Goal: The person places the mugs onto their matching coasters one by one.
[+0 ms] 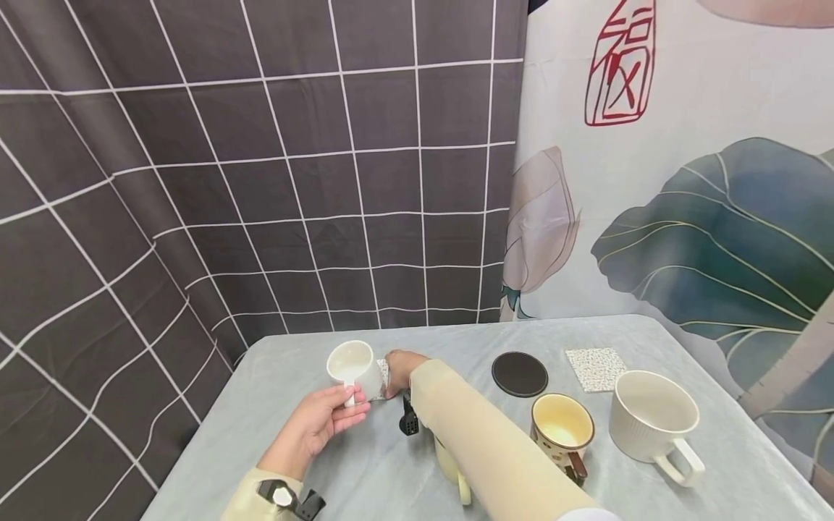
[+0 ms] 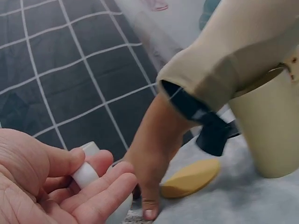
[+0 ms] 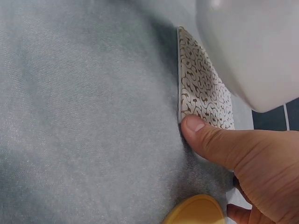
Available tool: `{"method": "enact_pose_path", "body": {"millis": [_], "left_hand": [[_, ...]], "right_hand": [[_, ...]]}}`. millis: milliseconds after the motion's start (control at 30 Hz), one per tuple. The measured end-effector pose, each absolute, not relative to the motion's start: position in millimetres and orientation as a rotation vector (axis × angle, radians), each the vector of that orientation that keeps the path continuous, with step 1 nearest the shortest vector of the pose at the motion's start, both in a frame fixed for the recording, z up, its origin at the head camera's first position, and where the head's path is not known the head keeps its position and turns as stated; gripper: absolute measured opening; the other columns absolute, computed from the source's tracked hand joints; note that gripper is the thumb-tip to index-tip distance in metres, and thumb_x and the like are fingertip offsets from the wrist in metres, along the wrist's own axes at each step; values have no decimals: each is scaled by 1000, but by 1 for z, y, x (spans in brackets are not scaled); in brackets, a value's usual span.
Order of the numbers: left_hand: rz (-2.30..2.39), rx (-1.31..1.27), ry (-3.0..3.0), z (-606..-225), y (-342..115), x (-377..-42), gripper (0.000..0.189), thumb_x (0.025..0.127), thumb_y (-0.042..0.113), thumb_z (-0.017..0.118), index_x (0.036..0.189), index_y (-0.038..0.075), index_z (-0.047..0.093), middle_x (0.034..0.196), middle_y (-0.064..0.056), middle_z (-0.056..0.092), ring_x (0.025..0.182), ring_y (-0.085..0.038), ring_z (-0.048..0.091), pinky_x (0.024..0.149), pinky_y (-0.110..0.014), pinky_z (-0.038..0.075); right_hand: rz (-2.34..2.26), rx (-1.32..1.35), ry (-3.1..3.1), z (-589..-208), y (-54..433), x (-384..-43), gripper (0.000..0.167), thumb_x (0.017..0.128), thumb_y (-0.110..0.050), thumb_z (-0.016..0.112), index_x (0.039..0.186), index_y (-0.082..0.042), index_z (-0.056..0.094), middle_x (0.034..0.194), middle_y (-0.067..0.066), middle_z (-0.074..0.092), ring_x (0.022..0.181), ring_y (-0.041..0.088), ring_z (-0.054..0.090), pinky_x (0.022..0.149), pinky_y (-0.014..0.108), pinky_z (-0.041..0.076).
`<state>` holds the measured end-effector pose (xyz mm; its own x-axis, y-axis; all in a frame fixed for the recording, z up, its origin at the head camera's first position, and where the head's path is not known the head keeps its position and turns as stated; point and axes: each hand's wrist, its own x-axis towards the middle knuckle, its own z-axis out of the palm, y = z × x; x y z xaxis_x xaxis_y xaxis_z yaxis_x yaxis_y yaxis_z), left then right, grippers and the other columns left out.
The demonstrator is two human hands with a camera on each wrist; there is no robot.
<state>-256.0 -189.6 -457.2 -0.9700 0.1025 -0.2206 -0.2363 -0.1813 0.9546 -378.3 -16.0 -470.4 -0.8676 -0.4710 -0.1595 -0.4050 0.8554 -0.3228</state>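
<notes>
Your left hand [image 1: 322, 420] pinches the white mug [image 1: 369, 375] by its handle [image 1: 350, 398], toward the left of the table [image 1: 371, 477]; in the head view the mug partly hides the patterned coaster [image 3: 203, 79]. Your right hand [image 1: 404, 369] grips that coaster's edge, its thumb [image 3: 205, 137] on one corner, clearest from the right wrist. Both wrist views show a yellow disc [image 2: 191, 177] (your right sleeve [image 1: 482, 434] blocks it in the head view).

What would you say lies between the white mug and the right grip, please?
A patterned coaster lies there, partly hidden by the white mug and touched at its edge by the right grip; the right wrist view shows this.
</notes>
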Motion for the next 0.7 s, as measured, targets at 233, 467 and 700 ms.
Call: {"method": "enact_pose_path", "body": {"millis": [233,467,700], "left_hand": [[2230,-168,1910,-460,-188,-273,30,104,8,54,123,-15,56,106,-20,71,90,-24,75,85,-37,60],[2204,-178,1936,-468,-189,-286,37,105,7,52,130,-19,50,107,-19,70,87,-20,75,82,-34,61],[2203,-204,1933,-475,-190,-292,35,105,6,50,130,-19,51,106,-18,71,85,-20,75,80,-33,61]], "right_hand": [[-405,-631,2788,-471,-16,-380,57,70,-28,94,118,-7,71,115,3,70,103,18,67,99,32,51],[-411,-618,2783,-476,-17,-385,60,69,-29,93,120,-6,70,113,3,70,97,16,67,98,32,52],[-394,-648,2787,-478,-18,-385,54,70,-28,94,114,-6,71,104,2,69,88,14,64,94,30,53]]}}
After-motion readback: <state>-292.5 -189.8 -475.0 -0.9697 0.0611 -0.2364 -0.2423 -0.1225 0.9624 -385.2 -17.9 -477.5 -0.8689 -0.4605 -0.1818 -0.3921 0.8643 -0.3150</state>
